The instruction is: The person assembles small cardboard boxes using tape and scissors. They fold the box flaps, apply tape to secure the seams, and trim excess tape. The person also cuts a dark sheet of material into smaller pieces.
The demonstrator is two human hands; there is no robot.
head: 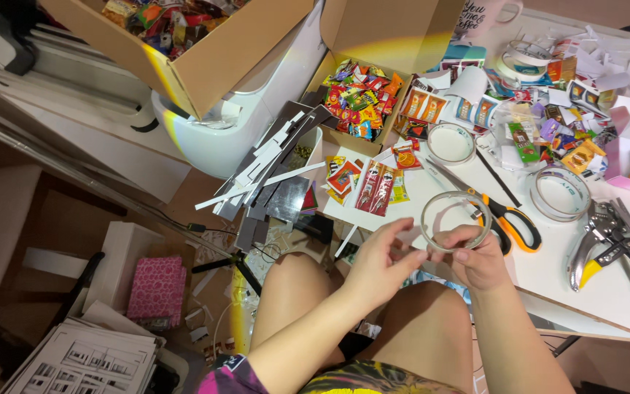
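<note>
Two hands (384,266) (479,259) pinch clear tape roll (455,219) (red packets (375,187) behind).

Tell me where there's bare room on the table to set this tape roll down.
Bare white patch between the scissors and pliers, running to the near table edge. A smaller gap lies between the red packets and the tape roll in your hands. The far side is crowded with wrappers.

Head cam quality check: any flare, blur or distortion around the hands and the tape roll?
Head view: a rainbow flare arcs from the cardboard box down past the knees; wide-angle bending at the edges; left hand and right hand on the clear tape roll are evenly lit, fairly sharp; white table bright, not blown out.
</note>
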